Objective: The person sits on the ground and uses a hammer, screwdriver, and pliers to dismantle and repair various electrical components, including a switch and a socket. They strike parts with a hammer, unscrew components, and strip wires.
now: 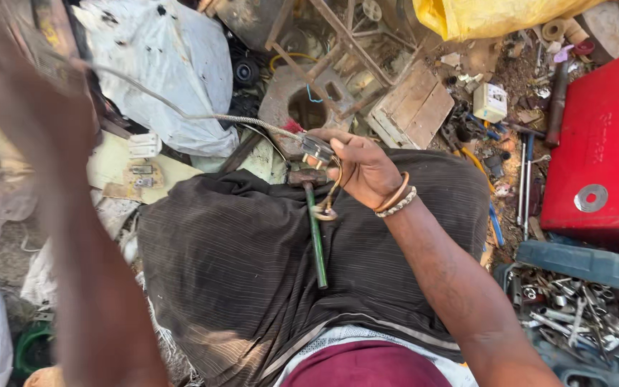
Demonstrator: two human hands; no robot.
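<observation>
The right hand (363, 168) grips a plug (317, 148) just above the green-handled hammer (314, 229) on the lap. The left hand (23, 93) is raised and blurred, its fingers unreadable. Better to steady the cable (180, 111) near the plug.

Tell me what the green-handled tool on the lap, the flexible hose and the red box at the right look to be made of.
Green-handled tool: painted metal rod, likely steel; thin, straight, paint dulled, rusty head by the right hand.
Flexible hose: spiral-wound metal, judging by its ribbed grey sheen; it runs toward the blurred left hand.
Red box: painted sheet metal, probably; flat glossy faces, a washer lying on top.
</observation>
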